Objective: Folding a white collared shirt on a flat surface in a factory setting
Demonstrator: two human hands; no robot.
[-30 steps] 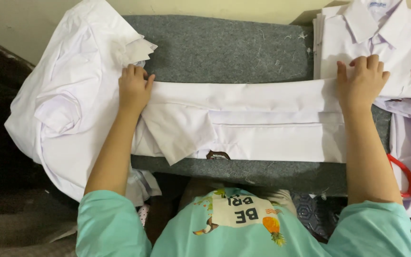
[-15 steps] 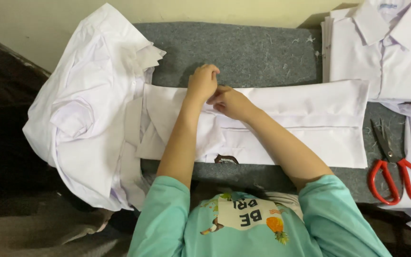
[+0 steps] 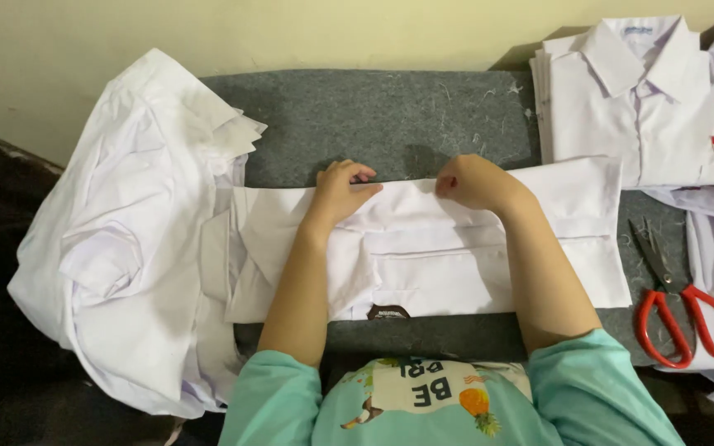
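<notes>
Leaning over a grey felt pad (image 3: 390, 111), a person in mint-green sleeves is working a folded white shirt (image 3: 456, 264) that is lying flat across the pad's near half, its long folded edge running left to right. The left hand (image 3: 342, 192) is resting on the shirt's far edge, fingers curled and bunched together, tips pressing into the cloth. The right hand (image 3: 474, 182) is sitting just beside it on the same edge, knuckles up and fingers tucked under; whether they are pinching the fabric I cannot tell. The two hands are lying near each other, not touching.

To the right, red-handled scissors (image 3: 678, 307) are lying on the pad, blades closed, just off the shirt's end. To the left, a loose heap of white shirts (image 3: 126, 239) is spilling over the pad's edge and overlapping the shirt's left end. Farther back on the right, a neat stack of folded white shirts (image 3: 630, 107) is sitting collar-up against the pale wall (image 3: 291, 33). No box or basket is holding any of it.
</notes>
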